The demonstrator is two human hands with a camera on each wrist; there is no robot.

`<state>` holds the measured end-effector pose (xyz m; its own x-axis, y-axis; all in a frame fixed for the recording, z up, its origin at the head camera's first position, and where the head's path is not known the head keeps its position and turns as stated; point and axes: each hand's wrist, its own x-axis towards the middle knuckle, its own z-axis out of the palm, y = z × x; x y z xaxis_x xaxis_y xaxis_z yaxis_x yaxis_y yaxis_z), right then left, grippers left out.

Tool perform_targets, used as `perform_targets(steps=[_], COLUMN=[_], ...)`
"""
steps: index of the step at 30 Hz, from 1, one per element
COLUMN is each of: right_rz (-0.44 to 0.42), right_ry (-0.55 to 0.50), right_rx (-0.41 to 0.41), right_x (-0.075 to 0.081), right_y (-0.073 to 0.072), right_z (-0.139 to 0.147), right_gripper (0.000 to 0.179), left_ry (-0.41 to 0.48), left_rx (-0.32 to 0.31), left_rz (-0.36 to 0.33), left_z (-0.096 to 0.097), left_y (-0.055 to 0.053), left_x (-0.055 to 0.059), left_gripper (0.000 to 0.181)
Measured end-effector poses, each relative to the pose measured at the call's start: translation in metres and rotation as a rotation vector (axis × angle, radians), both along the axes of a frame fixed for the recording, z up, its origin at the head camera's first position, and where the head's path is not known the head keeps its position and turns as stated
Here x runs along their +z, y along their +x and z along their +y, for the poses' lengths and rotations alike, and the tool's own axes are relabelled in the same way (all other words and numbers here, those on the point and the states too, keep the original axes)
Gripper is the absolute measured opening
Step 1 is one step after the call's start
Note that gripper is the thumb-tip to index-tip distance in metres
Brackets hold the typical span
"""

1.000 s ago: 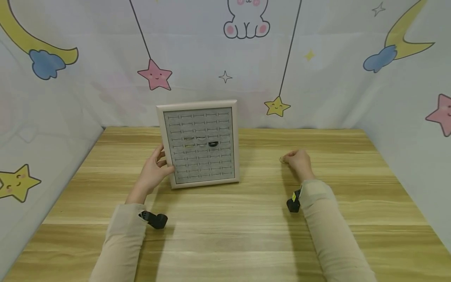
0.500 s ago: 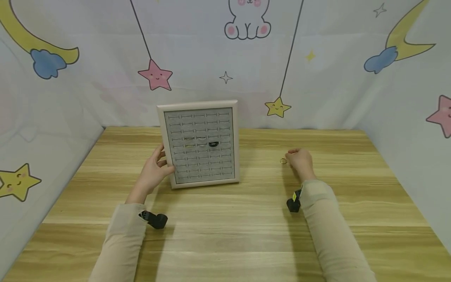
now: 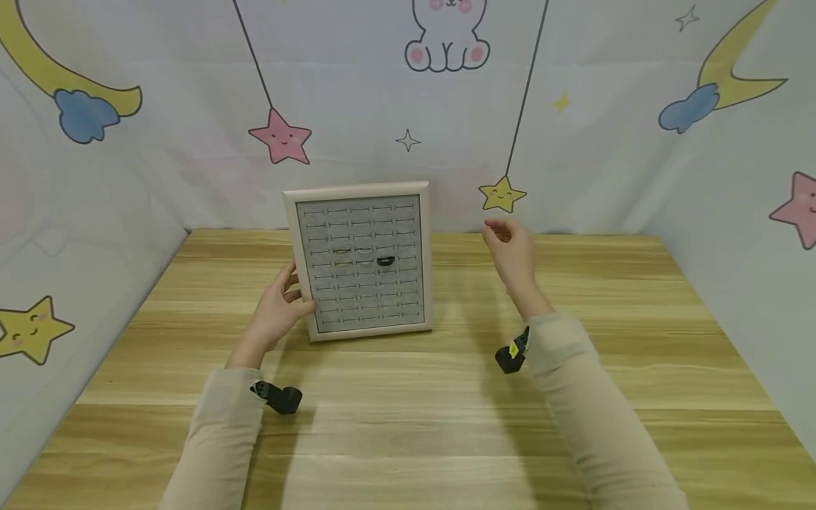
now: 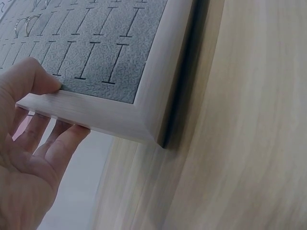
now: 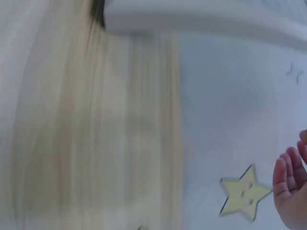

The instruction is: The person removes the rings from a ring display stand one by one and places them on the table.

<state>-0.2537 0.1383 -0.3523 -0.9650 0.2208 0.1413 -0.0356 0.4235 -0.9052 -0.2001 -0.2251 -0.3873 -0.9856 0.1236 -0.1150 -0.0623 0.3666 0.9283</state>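
Observation:
A ring display board (image 3: 363, 297) with a pale frame and grey slotted felt stands tilted on the table. Several thin rings and a black ring (image 3: 385, 261) sit in its middle slots. My left hand (image 3: 275, 312) grips the frame's lower left side; in the left wrist view the thumb presses the front and the fingers curl behind. To the right of the board, my right hand (image 3: 513, 258) is raised over the table with loosely bent fingers and nothing visible between them. At the right wrist view's bottom edge, a small object (image 5: 143, 227) is mostly cut off, its kind unclear.
The wood-grain table (image 3: 408, 425) reaches back to a white curtain (image 3: 357, 92) printed with stars and moons. Curtain also encloses both sides. Each sleeve carries a black wrist camera (image 3: 283, 399).
My right hand let go of a gold ring on the table, then rose and moved left and away from me toward the board. The left hand and board stayed in place.

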Motion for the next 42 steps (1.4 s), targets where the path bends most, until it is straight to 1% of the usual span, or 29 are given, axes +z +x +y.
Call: perform_targets(steps=[4,8,14,19,23,27,32,38,42], right_rz=[0.106,0.181,0.229,0.246,0.237,0.203,0.186,0.2,0.227], right_ry=[-0.046,-0.024,0.077,0.217,0.344,0.436,0.496,0.535,0.58], right_rx=[0.076,0.163,0.304,0.4,0.432,0.451,0.465,0.471,0.471], right_x=[0.012,0.02,0.022,0.018,0.017,0.019,0.019,0.016,0.015], right_y=[0.004,0.011,0.019,0.024,0.028,0.031,0.033,0.034,0.035], right_z=[-0.024,-0.045,-0.071,-0.085,-0.094,-0.101,-0.107,-0.112,-0.114], right_gripper=[0.03,0.027,0.022,0.02,0.022,0.026,0.025,0.023,0.02], left_ry=[-0.001,0.004,0.012,0.018,0.021,0.023,0.023,0.026,0.018], left_rx=[-0.002,-0.006,-0.008,-0.013,-0.012,-0.009,-0.01,-0.007,-0.004], left_rz=[0.001,0.001,-0.005,-0.006,-0.007,-0.009,-0.007,-0.009,-0.011], left_z=[0.0,0.0,0.0,0.0,0.0,0.0,0.0,0.001,0.0], left_y=[0.001,0.002,0.002,0.002,0.001,0.0,-0.001,0.0,0.0], left_x=[0.001,0.001,0.0,0.002,0.002,0.001,0.0,-0.001,-0.001], left_gripper=[0.09,0.09,0.09,0.091,0.091,0.091,0.09,0.091,0.09])
